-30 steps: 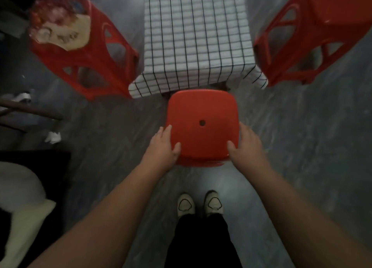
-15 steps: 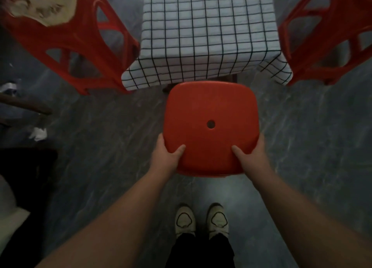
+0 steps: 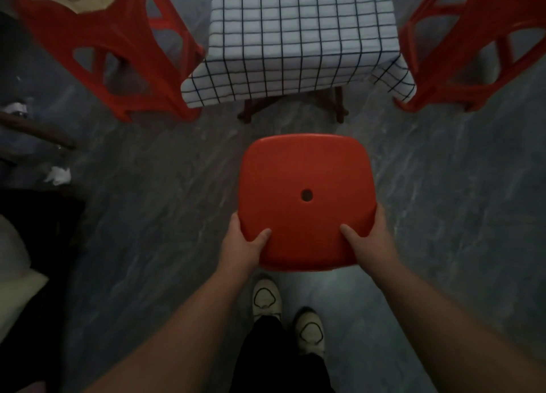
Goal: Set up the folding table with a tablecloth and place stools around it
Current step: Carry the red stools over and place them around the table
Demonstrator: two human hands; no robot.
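Stools number three: the middle stool [image 3: 295,168], just short of the one folding table [image 3: 339,103] under its tablecloth [image 3: 295,38], is gripped at its near corners by left hand [image 3: 240,246] and right hand [image 3: 369,243], thumbs on top, while left stool [image 3: 118,53] and right stool [image 3: 472,53] flank the table.

Red stool [image 3: 305,197] is gripped at its near corners by left hand [image 3: 240,246] and right hand [image 3: 370,242], thumbs on the seat. Checked tablecloth [image 3: 295,38] is draped over the table [image 3: 339,103] ahead. Two more stools are set at left [image 3: 112,53] and right [image 3: 472,44].
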